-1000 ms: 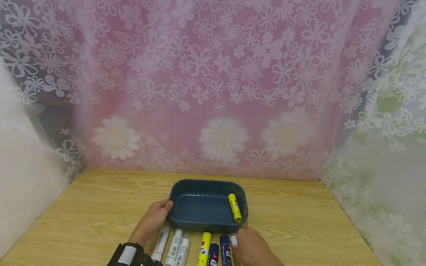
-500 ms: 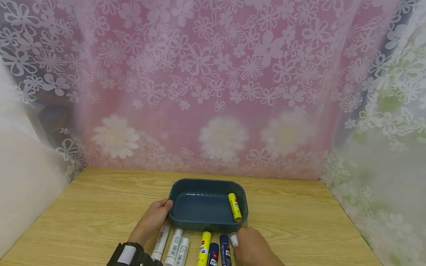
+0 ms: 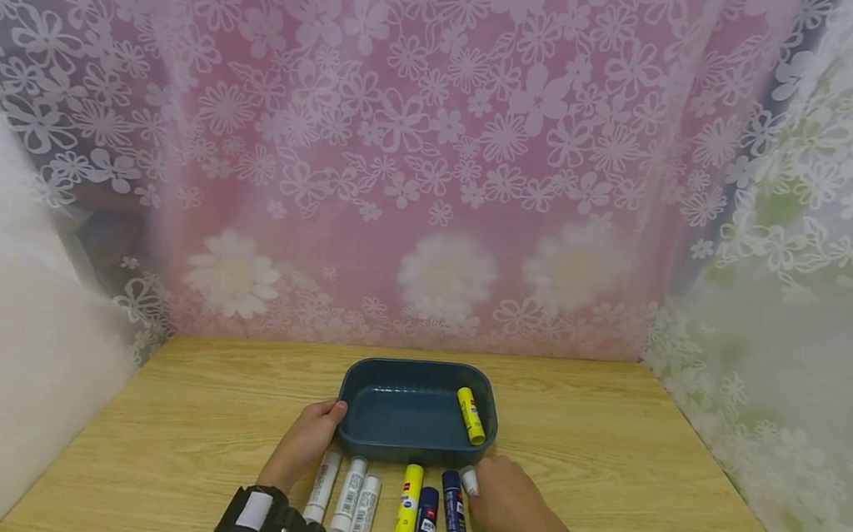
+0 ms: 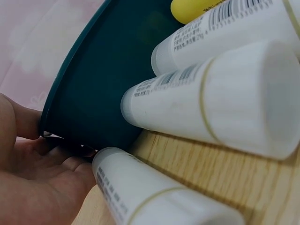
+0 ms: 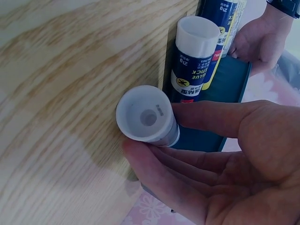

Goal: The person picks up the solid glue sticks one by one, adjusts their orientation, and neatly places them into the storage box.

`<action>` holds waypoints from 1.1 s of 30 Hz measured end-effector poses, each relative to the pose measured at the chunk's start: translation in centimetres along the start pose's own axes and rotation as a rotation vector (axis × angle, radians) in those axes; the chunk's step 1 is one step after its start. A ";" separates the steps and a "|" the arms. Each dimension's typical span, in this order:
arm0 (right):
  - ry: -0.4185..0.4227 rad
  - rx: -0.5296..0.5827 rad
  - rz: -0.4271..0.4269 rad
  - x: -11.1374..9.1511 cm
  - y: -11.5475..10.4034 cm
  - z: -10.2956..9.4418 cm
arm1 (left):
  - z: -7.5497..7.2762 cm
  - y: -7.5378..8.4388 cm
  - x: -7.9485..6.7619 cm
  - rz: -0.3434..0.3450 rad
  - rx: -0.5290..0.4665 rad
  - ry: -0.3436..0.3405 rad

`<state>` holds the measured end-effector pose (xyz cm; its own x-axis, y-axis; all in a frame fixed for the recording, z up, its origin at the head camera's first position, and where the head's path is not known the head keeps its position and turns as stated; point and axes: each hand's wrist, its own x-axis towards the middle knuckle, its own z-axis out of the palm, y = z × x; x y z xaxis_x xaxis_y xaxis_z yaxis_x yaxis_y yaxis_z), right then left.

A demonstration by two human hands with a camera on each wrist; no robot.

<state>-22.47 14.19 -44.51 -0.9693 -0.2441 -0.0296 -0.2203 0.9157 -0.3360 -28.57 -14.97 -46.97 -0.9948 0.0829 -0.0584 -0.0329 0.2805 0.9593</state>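
Observation:
My left hand (image 3: 305, 444) grips the left end of a dark teal rectangular bin (image 3: 412, 451), thumb over the rim and fingers beneath, as the left wrist view shows. A yellow glue stick (image 3: 471, 416) lies inside at the right end. Just off the bin's front right corner, my right hand (image 3: 506, 498) pinches a white glue stick (image 5: 145, 112) between thumb and fingers. Its hollow white end faces the right wrist camera; in the head view the hand hides most of it. A navy glue stick (image 3: 454, 515) lies just left of that hand.
On the wooden table (image 3: 608, 447), a row of glue sticks lies before the bin: several white ones, including one by my left wrist (image 3: 322, 485), another yellow one (image 3: 408, 507) and another navy one (image 3: 425, 526). Flowered curtains (image 3: 434, 175) stand behind and at both sides.
Less of the white glue stick's near end shows below my right hand than a second ago. My left hand and the bin stay in place.

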 end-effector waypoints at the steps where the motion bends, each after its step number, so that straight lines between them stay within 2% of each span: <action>1: -0.002 0.000 0.004 0.0 0.0 0.0 | 0.0 0.0 0.0 0.000 0.000 -0.001; 9: 0.008 0.019 -0.001 -0.1 -0.1 -0.2 | 0.1 -0.1 0.1 -0.002 0.011 0.010; 17: 0.057 0.027 -0.009 -0.2 -0.1 -0.9 | 0.1 0.0 0.0 -0.006 0.013 0.010; 33: 0.000 -0.010 0.038 -0.5 -1.1 -3.0 | 0.0 0.1 -0.1 0.001 0.013 0.008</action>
<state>-22.11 14.23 -41.31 -0.9770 -0.2090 -0.0419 -0.1846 0.9276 -0.3247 -28.49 -14.93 -46.89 -0.9956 0.0753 -0.0555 -0.0311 0.2932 0.9556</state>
